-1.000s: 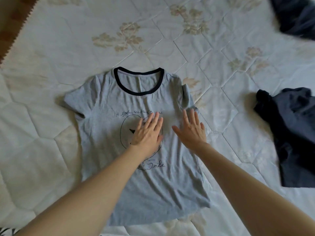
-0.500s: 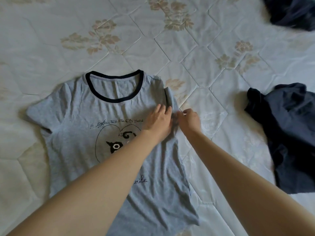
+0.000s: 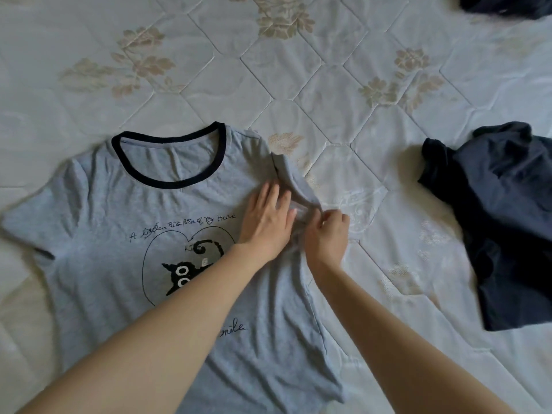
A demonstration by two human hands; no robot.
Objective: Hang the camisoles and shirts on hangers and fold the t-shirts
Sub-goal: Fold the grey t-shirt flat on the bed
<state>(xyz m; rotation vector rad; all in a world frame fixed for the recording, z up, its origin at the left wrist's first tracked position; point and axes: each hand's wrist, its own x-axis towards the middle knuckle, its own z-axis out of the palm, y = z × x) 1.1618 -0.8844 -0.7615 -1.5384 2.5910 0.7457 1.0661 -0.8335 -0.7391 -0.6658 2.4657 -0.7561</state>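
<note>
- pale quilted bedcover [image 3: 328, 94] with faded beige flower prints fills the whole view; its edges run out of frame on every side.
- grey t-shirt [image 3: 113, 204] lies face up and mostly flat on the bedcover, left of centre, with a dark neckband [image 3: 167, 180] at the far end and a black cat inside a drawn heart on the chest.
- handwritten lettering above the heart is partly readable; the word lower down is half covered by the left forearm, so only its end shows.
- the cat print is also partly hidden under that forearm.
- the t-shirt's near hem is cut off at the bottom of the frame, and its left sleeve reaches the left edge.
- the right sleeve [image 3: 294, 180] is lifted and doubled over at the shoulder seam rather than lying flat.
- left hand [image 3: 267, 219] lies palm down on the shirt's chest just beside that sleeve, fingers straight and together, pressing the cloth.
- right hand [image 3: 327, 234] has its fingers curled, pinching the bunched cloth at the base of the sleeve; the fingertips are tucked in and hard to make out.
- the two hands are nearly touching.
- dark navy garment [image 3: 493, 219] lies crumpled on the right, well apart from the t-shirt; what kind it is cannot be told, and its right part is cut off.
- another dark piece of cloth [image 3: 504, 6] shows at the far right corner, mostly out of frame.
</note>
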